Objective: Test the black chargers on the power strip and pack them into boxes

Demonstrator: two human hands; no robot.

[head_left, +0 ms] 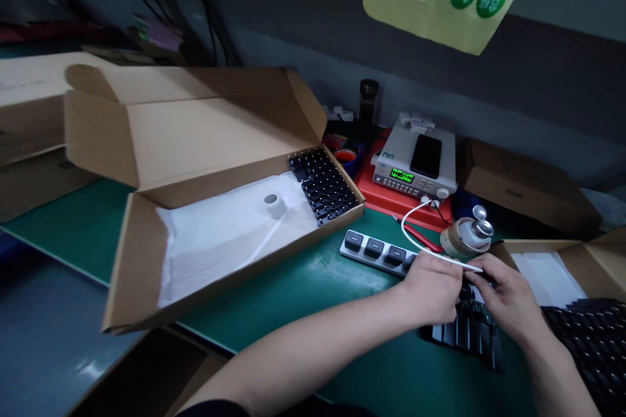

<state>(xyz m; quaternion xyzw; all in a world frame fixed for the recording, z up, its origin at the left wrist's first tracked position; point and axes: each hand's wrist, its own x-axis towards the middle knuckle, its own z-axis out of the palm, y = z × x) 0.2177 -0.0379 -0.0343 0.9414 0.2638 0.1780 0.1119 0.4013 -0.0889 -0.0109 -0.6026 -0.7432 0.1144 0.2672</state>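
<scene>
A white cable [412,239] runs from the bench instrument [415,159] over the knuckles of my left hand [435,283]. Its end reaches the fingers of my right hand [503,293], which pinch around it. My left hand is closed, with its fingertips turned inward; what it grips is hidden. Both hands are close together above a group of black blocks [467,333] on the green bench. Just left of my left hand lies a light grey strip fixture [362,251] with several black blocks seated along it.
An open cardboard box [122,260] holds white wrapping [220,234] and rows of black parts [327,186]. A metal-topped bottle [467,238] and red-handled pliers [423,239] stand near my hands. More black parts [591,345] fill the right side. A phone [426,156] rests on the instrument.
</scene>
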